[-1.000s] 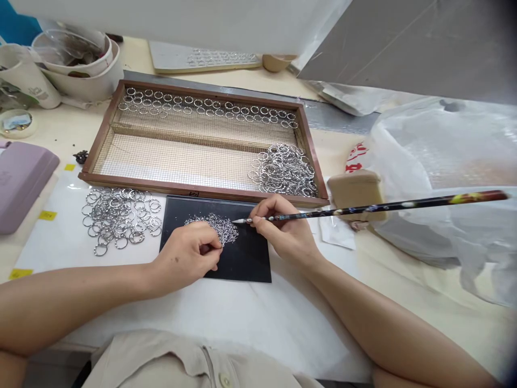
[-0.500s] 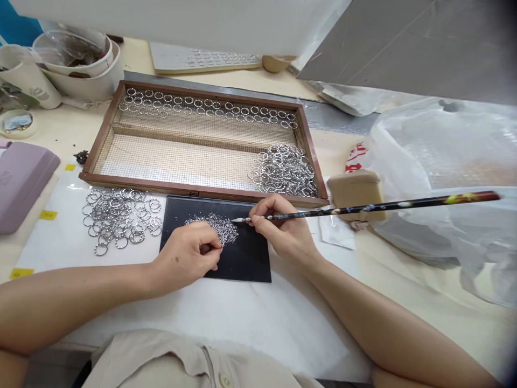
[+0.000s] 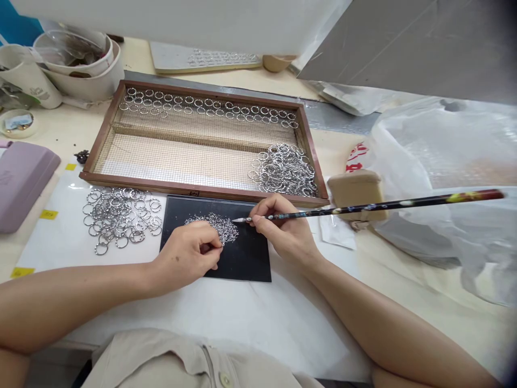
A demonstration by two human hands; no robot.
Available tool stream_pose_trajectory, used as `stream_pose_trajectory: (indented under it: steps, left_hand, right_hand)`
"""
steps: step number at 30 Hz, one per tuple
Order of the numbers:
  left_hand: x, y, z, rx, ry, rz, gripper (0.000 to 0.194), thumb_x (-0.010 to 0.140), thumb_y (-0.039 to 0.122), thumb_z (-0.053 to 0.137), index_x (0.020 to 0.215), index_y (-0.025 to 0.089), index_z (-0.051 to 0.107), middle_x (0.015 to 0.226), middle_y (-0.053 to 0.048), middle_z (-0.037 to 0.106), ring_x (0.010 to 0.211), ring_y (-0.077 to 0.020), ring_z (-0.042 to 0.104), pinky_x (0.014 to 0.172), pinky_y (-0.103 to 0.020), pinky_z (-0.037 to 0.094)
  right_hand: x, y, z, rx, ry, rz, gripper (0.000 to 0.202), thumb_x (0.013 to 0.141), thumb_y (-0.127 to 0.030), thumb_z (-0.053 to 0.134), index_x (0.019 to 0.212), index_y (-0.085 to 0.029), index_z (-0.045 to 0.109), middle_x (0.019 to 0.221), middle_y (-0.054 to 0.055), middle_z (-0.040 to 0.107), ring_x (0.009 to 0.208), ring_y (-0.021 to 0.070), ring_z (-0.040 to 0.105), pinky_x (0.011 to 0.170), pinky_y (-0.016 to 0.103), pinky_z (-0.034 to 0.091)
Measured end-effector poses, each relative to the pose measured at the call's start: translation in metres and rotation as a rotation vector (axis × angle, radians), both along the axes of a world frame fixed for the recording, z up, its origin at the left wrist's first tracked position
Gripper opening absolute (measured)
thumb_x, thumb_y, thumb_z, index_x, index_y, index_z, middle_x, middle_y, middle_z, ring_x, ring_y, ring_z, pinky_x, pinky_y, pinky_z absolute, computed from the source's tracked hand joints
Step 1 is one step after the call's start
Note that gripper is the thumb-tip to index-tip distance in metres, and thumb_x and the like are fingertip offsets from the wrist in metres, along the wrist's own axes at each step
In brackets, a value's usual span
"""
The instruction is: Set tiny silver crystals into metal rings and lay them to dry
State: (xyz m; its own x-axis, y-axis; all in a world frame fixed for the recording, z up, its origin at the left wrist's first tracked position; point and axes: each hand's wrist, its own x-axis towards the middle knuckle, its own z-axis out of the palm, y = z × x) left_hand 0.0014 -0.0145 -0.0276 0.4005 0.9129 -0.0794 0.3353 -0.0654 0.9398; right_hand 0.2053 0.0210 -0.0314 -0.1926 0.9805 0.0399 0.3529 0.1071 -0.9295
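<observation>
My right hand (image 3: 285, 231) pinches a fine-tipped brush (image 3: 363, 207) near its pale point; the dark, patterned handle slants out to the right. The point is at the right edge of a heap of tiny shiny grains (image 3: 226, 228) on a black mat (image 3: 246, 264). Over the left part of that mat my left hand (image 3: 191, 250) is closed with thumb and fingers together; whatever it pinches is hidden. Left of the mat lies a loose pile of silver rings (image 3: 119, 215).
Behind the mat stands a wooden-framed mesh tray (image 3: 202, 188), with rows of rings along its back and a ring heap (image 3: 285, 170) at its right. A tan block (image 3: 355, 194) and plastic bags (image 3: 444, 145) are on the right. A mauve case (image 3: 28, 183) and white tubs (image 3: 86, 78) stand left.
Both hands keep almost the same place and grip. The brush's far end has shifted very slightly to the right.
</observation>
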Motion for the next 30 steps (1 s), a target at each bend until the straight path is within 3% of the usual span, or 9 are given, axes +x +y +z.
stream_pose_trajectory:
  steps: [5,13,30]
  left_hand:
    - [0.0,-0.001,0.0,-0.001,-0.008,-0.002,0.015,0.074,0.005,0.053,0.062,0.014,0.054,0.068,0.001,0.052,0.06,-0.0055,0.056,0.048,-0.01,0.047]
    - [0.0,0.0,-0.001,0.057,0.043,-0.015,0.015,0.074,0.004,0.053,0.063,0.014,0.054,0.068,0.001,0.052,0.06,-0.0063,0.053,0.048,-0.013,0.043]
    - [-0.001,0.0,0.002,0.085,0.063,-0.035,0.017,0.072,0.0,0.052,0.061,0.014,0.053,0.064,0.002,0.05,0.059,-0.0057,0.051,0.049,-0.013,0.04]
  right_hand:
    - [0.001,-0.003,0.004,0.029,0.113,0.03,0.013,0.08,-0.015,0.053,0.071,-0.022,0.047,0.069,-0.001,0.052,0.062,0.0142,0.048,0.056,0.03,0.036]
    - [-0.003,-0.019,0.022,0.055,0.265,0.271,0.012,0.084,-0.017,0.051,0.075,-0.024,0.046,0.068,0.0,0.051,0.064,0.0164,0.05,0.057,0.033,0.04]
    - [-0.007,-0.021,0.026,0.102,0.136,0.287,0.011,0.083,-0.02,0.051,0.075,-0.024,0.045,0.069,0.001,0.054,0.063,0.0159,0.052,0.054,0.031,0.041]
